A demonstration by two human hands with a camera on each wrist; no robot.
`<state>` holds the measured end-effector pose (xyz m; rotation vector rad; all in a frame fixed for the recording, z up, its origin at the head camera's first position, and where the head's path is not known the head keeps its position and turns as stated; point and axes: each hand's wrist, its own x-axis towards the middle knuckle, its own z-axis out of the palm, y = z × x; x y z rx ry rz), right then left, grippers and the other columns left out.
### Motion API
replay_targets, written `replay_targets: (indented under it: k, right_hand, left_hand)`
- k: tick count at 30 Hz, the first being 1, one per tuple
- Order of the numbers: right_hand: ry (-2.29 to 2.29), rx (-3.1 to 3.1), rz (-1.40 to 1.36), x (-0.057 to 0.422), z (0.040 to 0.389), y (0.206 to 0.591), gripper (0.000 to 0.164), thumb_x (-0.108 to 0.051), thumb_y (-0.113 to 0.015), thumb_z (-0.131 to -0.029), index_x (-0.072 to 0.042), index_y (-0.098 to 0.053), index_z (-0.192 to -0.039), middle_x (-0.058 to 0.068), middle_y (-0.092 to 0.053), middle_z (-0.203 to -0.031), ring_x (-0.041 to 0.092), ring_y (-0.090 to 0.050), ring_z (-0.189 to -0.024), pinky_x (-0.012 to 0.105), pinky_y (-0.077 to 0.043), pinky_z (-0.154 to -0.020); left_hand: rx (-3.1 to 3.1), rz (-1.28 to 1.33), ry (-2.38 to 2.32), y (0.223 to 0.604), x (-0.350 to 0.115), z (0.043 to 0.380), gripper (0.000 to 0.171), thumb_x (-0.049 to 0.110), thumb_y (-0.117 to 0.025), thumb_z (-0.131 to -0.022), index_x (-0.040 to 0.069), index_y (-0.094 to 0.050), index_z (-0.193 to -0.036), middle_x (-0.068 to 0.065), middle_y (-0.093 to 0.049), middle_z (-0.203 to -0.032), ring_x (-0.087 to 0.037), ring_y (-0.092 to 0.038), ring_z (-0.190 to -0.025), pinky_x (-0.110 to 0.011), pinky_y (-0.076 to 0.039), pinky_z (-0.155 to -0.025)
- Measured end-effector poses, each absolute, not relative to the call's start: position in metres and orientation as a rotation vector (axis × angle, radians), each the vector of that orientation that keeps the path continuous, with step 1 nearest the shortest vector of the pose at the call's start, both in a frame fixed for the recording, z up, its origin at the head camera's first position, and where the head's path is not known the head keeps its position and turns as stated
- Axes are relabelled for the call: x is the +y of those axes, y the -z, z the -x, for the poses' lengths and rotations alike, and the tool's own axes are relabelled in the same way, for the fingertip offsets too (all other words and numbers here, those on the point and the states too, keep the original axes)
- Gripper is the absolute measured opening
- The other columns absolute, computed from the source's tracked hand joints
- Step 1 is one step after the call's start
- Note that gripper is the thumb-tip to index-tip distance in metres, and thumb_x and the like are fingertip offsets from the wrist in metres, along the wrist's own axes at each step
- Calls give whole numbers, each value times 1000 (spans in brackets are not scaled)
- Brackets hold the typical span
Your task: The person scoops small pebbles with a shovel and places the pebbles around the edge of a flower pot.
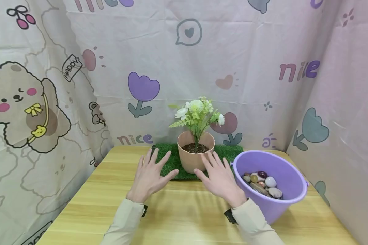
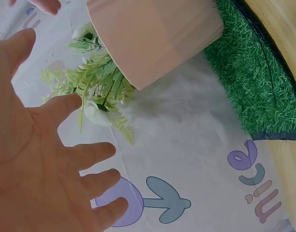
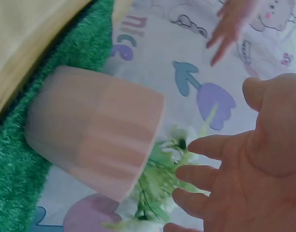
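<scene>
A pale pink plant pot (image 1: 190,161) with dark soil stands upright on a green artificial grass mat (image 1: 167,161). White flowers (image 1: 196,106) and light green leaves rise out of it. My left hand (image 1: 150,177) hovers left of the pot, fingers spread and straight, holding nothing. On the other side, my right hand (image 1: 219,178) is spread palm down, and its fingers overlap the pot's right side in the head view. Both wrist views show a gap between the palm and the pot (image 2: 157,38). The right palm (image 3: 268,154) is bare.
Right of my right hand stands a purple bucket (image 1: 271,211) with several smooth stones (image 1: 259,182) inside. A wooden table (image 1: 184,217) carries everything. Printed cloth (image 1: 171,61) hangs close behind the mat and along both sides.
</scene>
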<state>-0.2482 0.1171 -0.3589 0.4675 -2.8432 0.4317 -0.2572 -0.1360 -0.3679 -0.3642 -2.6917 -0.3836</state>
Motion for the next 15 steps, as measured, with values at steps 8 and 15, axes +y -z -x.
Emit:
replay_targets:
  k: [8,15]
  right_hand:
    - [-533,-2859,-418,140,232,346,75,-63,-31,-98,-15,-29,-155,13,-20,-163,34,-11,-151,61,-10,-118]
    - [-644,-2787,-394,164,220,340,67,-56,-30,-101,-15,-32,-155,12,-25,-161,34,-15,-151,60,-10,-118]
  left_hand:
    - [-2693,384,385,370,-138,259,79,77,-41,-86,34,-36,-152,-17,-27,-160,-40,-17,-149,-61,-17,-116]
    - [-2672,444,405,373,-142,261,79,74,-44,-87,31,-36,-153,-18,-26,-160,-40,-21,-148,-60,-21,-116]
